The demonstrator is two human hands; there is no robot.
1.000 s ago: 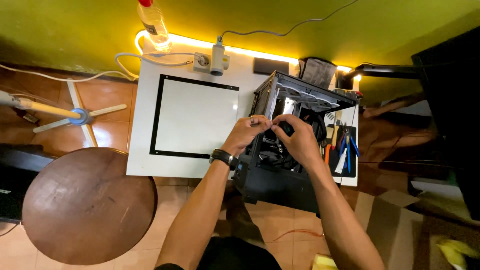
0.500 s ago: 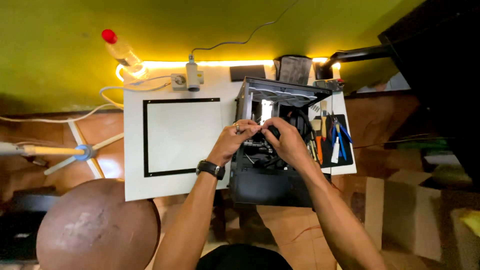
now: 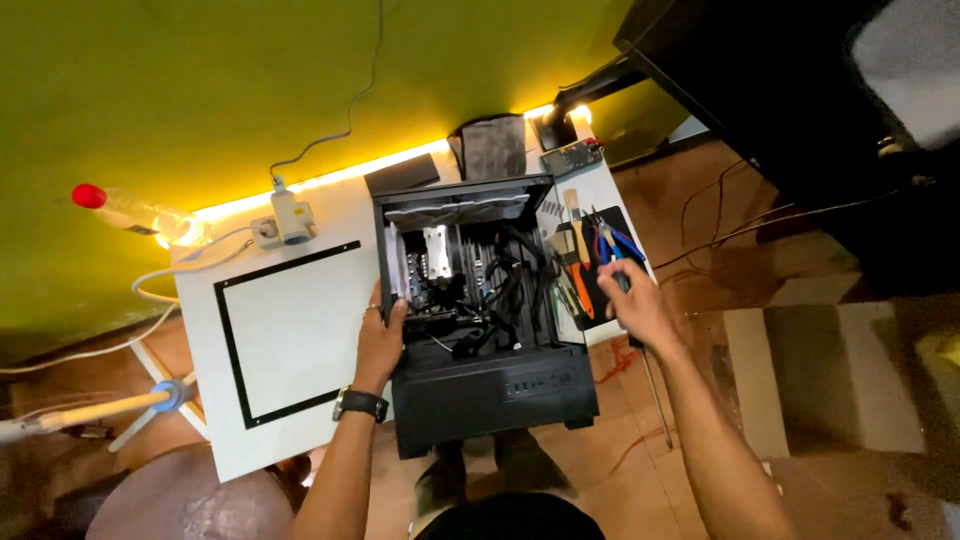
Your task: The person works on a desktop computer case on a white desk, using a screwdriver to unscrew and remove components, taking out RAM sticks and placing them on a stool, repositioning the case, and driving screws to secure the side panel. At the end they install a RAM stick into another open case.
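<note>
PC case [image 3: 480, 330] innards dim, R hand [image 3: 635, 305] hides tool

The computer case [image 3: 480, 300] lay open on the table [image 3: 250, 440], right of the panel [image 3: 295, 335]. My left hand [image 3: 380, 340] rested on the case's left edge, between case and panel. My right hand [image 3: 635, 305] sat over the tool tray [image 3: 585, 265], just right of the case. The power strip [image 3: 285, 222] lay behind the panel, by the wall.

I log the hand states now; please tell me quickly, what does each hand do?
Left hand: grips the left edge of the open computer case.
Right hand: closed on a screwdriver.
</note>
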